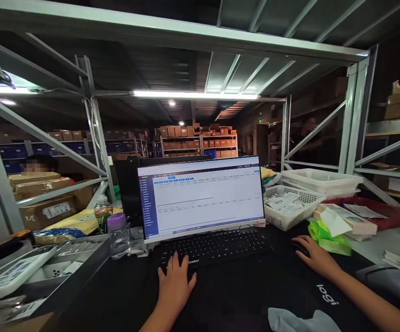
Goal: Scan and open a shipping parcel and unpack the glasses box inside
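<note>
My left hand (175, 280) lies with fingers spread at the lower left edge of a black keyboard (217, 244), its fingertips at the front keys. To the right, my right hand (315, 255) curves over a dark computer mouse (302, 250), which is mostly hidden beneath it. Both rest on a black desk mat (326, 295) printed "logi". Behind the keyboard a monitor (203, 198) shows a mostly white page with a dark blue side menu and a row of blue buttons.
A purple-capped bottle (119, 236) stands left of the monitor, near a grey tray (92, 272) of packets. White baskets (283, 219) and a bright green plastic packet (329, 237) lie right. Metal racking (357, 110) frames the desk. Two other people are farther back, left and right.
</note>
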A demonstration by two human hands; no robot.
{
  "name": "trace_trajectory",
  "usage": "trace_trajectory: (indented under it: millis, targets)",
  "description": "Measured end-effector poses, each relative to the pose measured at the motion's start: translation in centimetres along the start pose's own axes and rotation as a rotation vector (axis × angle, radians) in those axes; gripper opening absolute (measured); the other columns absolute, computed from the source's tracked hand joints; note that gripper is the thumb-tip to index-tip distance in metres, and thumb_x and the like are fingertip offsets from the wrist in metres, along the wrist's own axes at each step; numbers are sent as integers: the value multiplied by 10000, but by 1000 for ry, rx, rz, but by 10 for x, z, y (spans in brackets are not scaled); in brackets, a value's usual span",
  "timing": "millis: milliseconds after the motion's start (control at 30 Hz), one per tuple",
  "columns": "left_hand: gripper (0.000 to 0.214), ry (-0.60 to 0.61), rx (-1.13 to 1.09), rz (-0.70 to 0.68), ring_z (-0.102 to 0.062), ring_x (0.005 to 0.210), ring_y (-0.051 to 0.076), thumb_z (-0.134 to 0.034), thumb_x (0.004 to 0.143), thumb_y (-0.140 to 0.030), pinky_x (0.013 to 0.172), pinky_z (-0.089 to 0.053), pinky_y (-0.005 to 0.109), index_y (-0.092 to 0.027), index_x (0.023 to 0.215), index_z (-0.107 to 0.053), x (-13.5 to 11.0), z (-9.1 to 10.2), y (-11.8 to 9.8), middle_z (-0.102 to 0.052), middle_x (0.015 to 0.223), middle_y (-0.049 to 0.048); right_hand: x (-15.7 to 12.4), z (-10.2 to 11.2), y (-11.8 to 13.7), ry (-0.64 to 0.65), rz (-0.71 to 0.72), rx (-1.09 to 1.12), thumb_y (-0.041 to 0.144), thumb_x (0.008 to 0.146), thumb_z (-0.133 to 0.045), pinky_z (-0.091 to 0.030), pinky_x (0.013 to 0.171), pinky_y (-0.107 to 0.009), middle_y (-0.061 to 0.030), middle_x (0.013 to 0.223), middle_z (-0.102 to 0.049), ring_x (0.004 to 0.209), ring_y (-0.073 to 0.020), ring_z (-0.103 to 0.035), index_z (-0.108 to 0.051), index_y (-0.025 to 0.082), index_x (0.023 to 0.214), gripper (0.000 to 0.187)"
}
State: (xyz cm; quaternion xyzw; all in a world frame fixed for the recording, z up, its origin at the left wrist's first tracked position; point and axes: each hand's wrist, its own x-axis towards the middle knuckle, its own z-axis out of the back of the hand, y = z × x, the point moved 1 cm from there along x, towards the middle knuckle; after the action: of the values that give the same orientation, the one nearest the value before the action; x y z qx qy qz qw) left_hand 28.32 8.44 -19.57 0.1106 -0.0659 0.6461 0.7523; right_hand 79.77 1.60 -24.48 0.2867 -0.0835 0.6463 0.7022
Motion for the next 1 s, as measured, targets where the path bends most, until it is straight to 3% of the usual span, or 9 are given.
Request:
trace_trajectory:
  millis: [300,500,767,1000]
  targets:
    - [567,-34,-34,-5,-353,1457,363,-481,920,-369,1138,-283,644,-209,1464,-488,-2,-2,0,-362,1587,212,0,0,-2,-7,20,-6,471,839,-482,-490,1059,-455,-136,1316,-625,1203,-304,-628,-642,247,1238,484]
    - [592,-40,-92,-1,-352,1458,362,-516,890,-383,1153,-266,643,-209,1456,-499,-3,-3,2,-365,1587,210,-2,-3,-10,29,111,40,473,826,-529,-510,1047,-433,-110,1356,-626,1222,-303,-630,-634,262,1262,496]
    - [604,-41,-124,-5,-345,1463,365,-519,882,-409,1155,-259,655,-215,1454,-500,-4,-3,4,-355,1593,208,-3,-4,-10,-16,134,49,462,771,-559,-570,959,-424,-94,1275,-684,1111,-324,-693,-666,268,1212,494]
    - [610,-15,-128,-7,-339,1466,370,-520,884,-417,1155,-257,660,-206,1456,-496,-5,0,3,-350,1593,215,-3,-7,-19,23,123,15,560,846,-551,-586,937,-417,-67,1330,-656,1159,-318,-671,-644,303,1267,502]
